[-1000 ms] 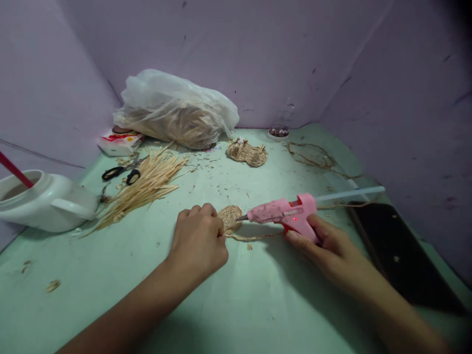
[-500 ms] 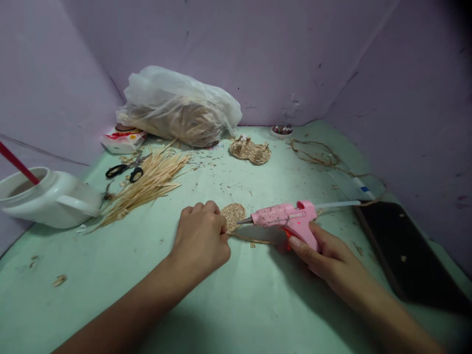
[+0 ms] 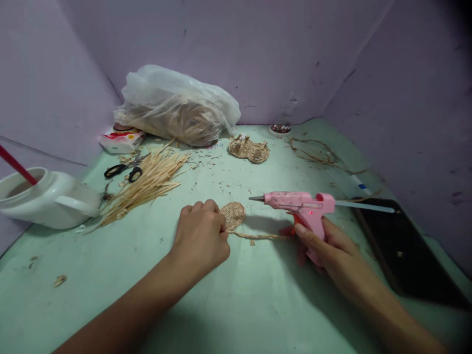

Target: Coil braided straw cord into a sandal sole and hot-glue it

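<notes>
My left hand [image 3: 202, 233] is closed on the near left edge of a coiled straw piece [image 3: 233, 215], pressing it near the table; its fingertips are hidden. A braided cord [image 3: 260, 236] runs right from the coil toward my right hand [image 3: 332, 250]. That hand grips a pink hot glue gun [image 3: 295, 202] by its handle, a finger at the orange trigger. The gun's metal nozzle points left, above and apart from the coil. A clear glue stick [image 3: 365, 205] sticks out of the gun's back.
Dried straw strips [image 3: 147, 184] and black-handled scissors [image 3: 123, 169] lie left, beside a white jug [image 3: 70, 196]. Behind are a plastic bag [image 3: 180, 105], a finished-looking woven piece [image 3: 250, 149] and a dish of beads [image 3: 280, 130]. A black phone-like slab [image 3: 409, 250] lies right.
My right hand has drawn the glue gun up and to the right, its nozzle leaving the coil. More of the cord shows now. My left hand has stayed in place.
</notes>
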{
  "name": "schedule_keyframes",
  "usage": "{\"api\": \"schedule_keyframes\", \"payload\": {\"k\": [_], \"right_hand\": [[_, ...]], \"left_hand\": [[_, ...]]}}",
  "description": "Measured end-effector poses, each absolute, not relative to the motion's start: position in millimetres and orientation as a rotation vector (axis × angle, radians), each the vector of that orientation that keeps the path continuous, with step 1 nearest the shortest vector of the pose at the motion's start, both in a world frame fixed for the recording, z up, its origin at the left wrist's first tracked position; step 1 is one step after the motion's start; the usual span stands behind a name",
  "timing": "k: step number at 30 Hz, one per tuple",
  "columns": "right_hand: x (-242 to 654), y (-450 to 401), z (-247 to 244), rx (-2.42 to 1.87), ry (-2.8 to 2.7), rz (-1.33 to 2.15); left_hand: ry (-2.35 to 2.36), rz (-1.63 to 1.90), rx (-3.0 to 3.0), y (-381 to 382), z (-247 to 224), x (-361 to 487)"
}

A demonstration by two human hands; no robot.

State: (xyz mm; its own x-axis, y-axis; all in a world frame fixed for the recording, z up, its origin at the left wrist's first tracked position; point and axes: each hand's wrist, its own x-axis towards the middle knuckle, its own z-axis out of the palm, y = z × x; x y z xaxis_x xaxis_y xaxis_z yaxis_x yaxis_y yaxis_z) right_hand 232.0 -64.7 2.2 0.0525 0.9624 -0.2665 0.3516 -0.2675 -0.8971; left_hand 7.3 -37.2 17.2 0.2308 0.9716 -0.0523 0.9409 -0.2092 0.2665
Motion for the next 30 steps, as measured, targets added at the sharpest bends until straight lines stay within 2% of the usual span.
{"api": "schedule_keyframes", "payload": {"k": [8, 10, 15, 17, 30], "right_hand": [[204.7, -117.4, 14.5, -1.752, -1.028, 1.699], [204.1, -117.2, 18.1, -1.777, -1.102, 1.589], [214.4, -96.7, 12.0, -1.757, -1.358, 0.896], [215.7, -92.1, 4.2, -1.729, -1.412, 0.721], [225.1, -103.4, -29.1, -1.591, -1.929, 0.478]], "left_hand": [[1.793, 0.173, 2.265, -36.9, 17.1, 6.4], [1.791, 0.173, 2.266, -36.9, 17.2, 6.5], [1.790, 0.177, 2.280, -37.1, 16.7, 6.4], [1.791, 0.179, 2.284, -37.2, 16.6, 6.1], [1.787, 0.165, 2.281, -36.4, 16.4, 6.6]]}}
